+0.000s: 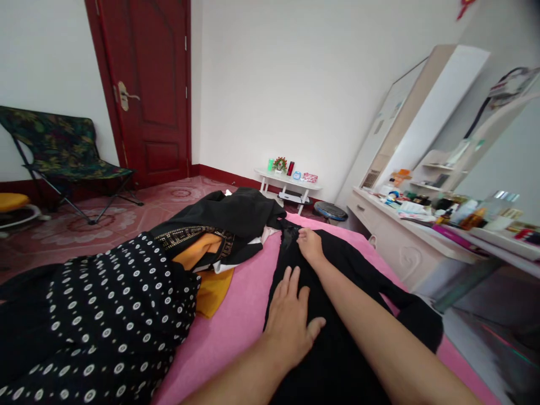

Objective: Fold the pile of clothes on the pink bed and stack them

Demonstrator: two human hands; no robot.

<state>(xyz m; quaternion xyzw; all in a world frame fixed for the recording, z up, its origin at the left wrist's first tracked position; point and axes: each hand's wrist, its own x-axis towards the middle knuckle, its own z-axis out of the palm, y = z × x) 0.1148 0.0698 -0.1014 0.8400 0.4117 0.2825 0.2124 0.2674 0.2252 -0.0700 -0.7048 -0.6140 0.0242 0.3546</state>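
Note:
A black long-sleeved garment lies spread on the pink bed cover, one sleeve reaching out to the right. My left hand rests flat on it with the fingers spread. Farther up, near the garment's neck end, my right hand is closed, its fingers pinching the black cloth. Shiny dark fabric shows just left of those fingertips. To the left lies a heap of clothes: a black piece with white dots, a mustard-yellow cloth and a black garment with gold studded trim.
A dressing table crowded with bottles runs along the right side. Beyond the bed are a round stool and a low white table with small items. A folding chair stands left, beside a red door.

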